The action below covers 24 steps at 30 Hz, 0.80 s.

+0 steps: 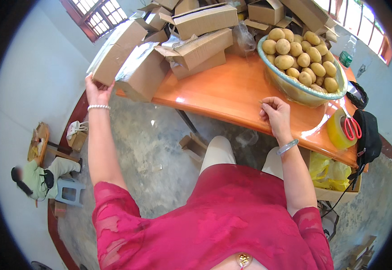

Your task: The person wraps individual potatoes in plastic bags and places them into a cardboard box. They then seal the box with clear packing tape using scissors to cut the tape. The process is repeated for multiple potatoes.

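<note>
Out at the far left, my left hand (pixel 99 93) grips the near lower edge of a long brown cardboard box (pixel 120 53), thumb and fingers on either side. That box is tilted beside a second open cardboard box (pixel 143 75) at the table's left end. Above the orange table (pixel 214 96), near its front edge, my right hand (pixel 277 116) is closed in a pinch. What its fingertips hold, if anything, is too small to make out. Behind it stands a green-rimmed basin (pixel 290 90) heaped with round yellow-brown potatoes (pixel 306 58).
More cardboard boxes (pixel 205 22) pile up along the table's back. Wide yellow tape (pixel 340 130), red-handled scissors (pixel 352 128), a black pouch (pixel 367 135) and a plastic bottle (pixel 348 53) lie at the right. A person (pixel 36 180) sits on a blue stool (pixel 70 191) at far left.
</note>
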Tool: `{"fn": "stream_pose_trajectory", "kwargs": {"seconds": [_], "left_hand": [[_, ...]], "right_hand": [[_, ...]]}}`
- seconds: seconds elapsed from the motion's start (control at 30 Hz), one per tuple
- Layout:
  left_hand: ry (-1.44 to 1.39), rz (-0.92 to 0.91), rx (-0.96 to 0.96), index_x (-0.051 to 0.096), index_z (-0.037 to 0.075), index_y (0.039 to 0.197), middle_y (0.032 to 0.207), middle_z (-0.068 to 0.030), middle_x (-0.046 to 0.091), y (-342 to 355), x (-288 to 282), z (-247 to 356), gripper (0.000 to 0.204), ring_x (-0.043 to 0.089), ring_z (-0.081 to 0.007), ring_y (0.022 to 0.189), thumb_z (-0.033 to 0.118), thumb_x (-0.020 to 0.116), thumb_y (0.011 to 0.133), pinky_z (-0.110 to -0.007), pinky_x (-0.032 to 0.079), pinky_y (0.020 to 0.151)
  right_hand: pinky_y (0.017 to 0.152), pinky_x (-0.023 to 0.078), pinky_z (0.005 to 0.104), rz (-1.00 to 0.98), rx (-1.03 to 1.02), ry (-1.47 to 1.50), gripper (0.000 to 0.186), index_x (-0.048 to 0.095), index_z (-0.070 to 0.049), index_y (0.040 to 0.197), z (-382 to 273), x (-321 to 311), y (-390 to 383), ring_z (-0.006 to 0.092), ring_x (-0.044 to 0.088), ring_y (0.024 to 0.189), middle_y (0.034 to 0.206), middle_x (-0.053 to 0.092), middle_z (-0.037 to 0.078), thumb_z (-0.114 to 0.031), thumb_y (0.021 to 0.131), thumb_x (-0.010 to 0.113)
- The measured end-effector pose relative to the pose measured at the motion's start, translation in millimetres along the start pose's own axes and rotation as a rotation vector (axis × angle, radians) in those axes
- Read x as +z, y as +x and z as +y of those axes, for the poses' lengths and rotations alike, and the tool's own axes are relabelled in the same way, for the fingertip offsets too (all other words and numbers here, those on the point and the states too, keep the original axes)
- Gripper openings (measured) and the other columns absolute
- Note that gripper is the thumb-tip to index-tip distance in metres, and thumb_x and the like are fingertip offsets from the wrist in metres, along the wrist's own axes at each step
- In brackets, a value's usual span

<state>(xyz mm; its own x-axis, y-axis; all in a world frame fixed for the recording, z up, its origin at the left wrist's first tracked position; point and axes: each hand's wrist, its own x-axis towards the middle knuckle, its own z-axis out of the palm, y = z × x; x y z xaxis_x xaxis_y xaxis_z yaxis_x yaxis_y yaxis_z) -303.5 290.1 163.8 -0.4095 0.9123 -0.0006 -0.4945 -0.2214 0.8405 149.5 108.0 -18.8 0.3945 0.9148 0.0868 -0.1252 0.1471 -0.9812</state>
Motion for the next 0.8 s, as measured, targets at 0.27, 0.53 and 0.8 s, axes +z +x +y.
{"fn": "stream_pose_trajectory", "kwargs": {"seconds": [0.27,0.53,0.8], "left_hand": [[0.408,0.143,-0.057,0.039,0.006,0.135,0.135,-0.0197,0.041,46.7,30.9,-25.4,0.069,0.044,-0.0375,0.119,0.044,0.063,0.083,-0.056,0.042,0.096],[0.775,-0.027,-0.12,0.04,0.008,0.135,0.125,-0.0204,0.047,42.1,8.6,-4.8,0.07,0.056,-0.0318,0.1,0.05,0.061,0.083,-0.04,0.053,0.076],[0.658,-0.086,-0.128,0.037,0.009,0.137,0.125,-0.021,0.045,36.1,-6.0,-13.3,0.074,0.055,-0.032,0.096,0.048,0.065,0.081,-0.038,0.055,0.071]], "right_hand": [[0.05,0.046,0.0205,-0.042,-0.073,-0.015,0.007,0.063,0.001,0.092,5.5,-9.1,-3.9,0.0082,0.06,0.059,0.074,0.063,0.003,-0.002,0.089,0.058],[0.05,0.046,0.0203,-0.045,-0.068,-0.029,0.006,0.064,0.0,0.092,2.1,-3.6,-7.1,0.0076,0.06,0.06,0.074,0.063,0.002,-0.002,0.089,0.059],[0.05,0.047,0.0203,-0.063,-0.069,-0.029,0.006,0.064,0.0,0.092,5.1,-4.8,-4.4,0.0076,0.059,0.06,0.074,0.063,0.002,-0.001,0.089,0.059]]}}
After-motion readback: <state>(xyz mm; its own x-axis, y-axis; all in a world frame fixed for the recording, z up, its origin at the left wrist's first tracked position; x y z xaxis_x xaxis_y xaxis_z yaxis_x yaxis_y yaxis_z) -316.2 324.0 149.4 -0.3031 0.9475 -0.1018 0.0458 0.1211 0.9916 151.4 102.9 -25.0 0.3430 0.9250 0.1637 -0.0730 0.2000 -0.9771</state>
